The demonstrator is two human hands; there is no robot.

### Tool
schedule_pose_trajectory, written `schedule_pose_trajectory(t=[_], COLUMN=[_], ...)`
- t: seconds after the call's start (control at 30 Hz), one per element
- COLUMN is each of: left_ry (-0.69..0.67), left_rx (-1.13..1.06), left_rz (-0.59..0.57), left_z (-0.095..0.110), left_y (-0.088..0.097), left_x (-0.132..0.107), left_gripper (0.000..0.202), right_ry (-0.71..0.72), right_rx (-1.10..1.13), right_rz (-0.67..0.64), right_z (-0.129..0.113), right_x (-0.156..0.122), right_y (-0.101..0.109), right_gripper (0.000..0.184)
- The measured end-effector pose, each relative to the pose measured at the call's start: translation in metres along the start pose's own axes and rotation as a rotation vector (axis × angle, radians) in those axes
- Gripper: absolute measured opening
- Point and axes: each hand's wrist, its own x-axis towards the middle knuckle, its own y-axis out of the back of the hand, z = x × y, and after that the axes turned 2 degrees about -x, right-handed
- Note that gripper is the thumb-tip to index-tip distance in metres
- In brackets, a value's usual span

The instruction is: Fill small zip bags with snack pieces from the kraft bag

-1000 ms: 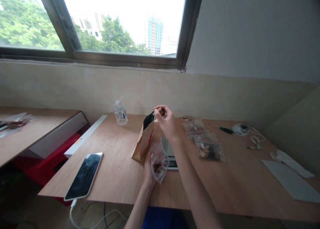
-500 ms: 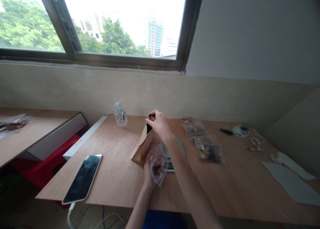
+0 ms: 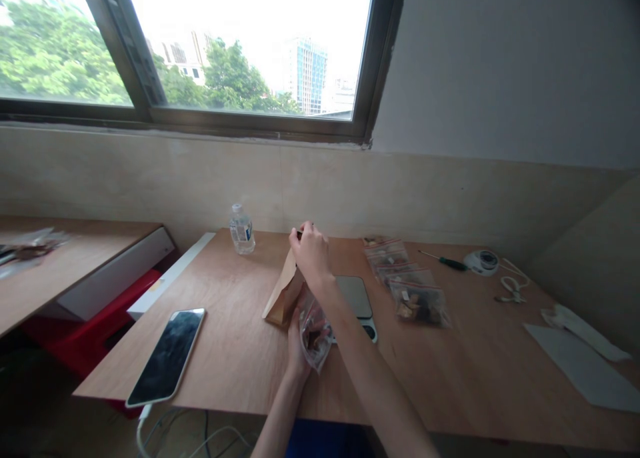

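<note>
Left hand: fingers curled round the clear bag, maybe to hold it steady | Right hand: fingers bent at the brown bag's top; couldn't tell if they held anything | Place: brown bag stood on the table, likely for easy reach | Looks: brown bag papery, creased; clear bag shiny, brown bits inside

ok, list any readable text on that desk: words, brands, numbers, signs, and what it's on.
None can be read.
Bottle: label too small and blurred.
Clear bags on the right: small white label, too small.
Scale: partly hidden, markings too small.
Paper bag: no readable print on the side showing.
Phone: screen dark, nothing readable.
</note>
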Motion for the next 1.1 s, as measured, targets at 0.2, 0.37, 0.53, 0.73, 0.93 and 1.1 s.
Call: schedule_pose_trajectory(t=[0.2,0.37,0.53,0.73,0.93,1.1], left_ry=[-0.016,-0.035,-0.03,-0.036,-0.033,0.016], left_rx=[-0.002,0.001,0.006,0.001,-0.126,-0.201], left_rz=[0.023,-0.025,-0.047,-0.054,-0.113,-0.191], left_z=[0.0,0.0,0.001,0.001,0.002,0.007], left_y=[-0.001,0.001,0.001,-0.001,-0.004,-0.004], left_x=[0.0,0.0,0.0,-0.001,0.0,0.001], left_gripper=[0.046,0.049,0.051,0.049,0.03,0.032], right_ry=[0.021,0.04,0.096,0.02,-0.021,0.082], right_rx=[-0.072,-0.088,-0.009,0.466,0.584,0.413], right_rz=[-0.021,-0.13,0.002,0.242,-0.295,-0.362], right_z=[-0.002,-0.001,0.003,0.026,0.072,0.098], right_x=[0.0,-0.003,-0.006,-0.04,-0.117,-0.156], right_y=[0.001,0.004,0.013,0.034,0.006,-0.024], right_gripper=[0.022,0.022,0.022,0.021,0.022,0.033])
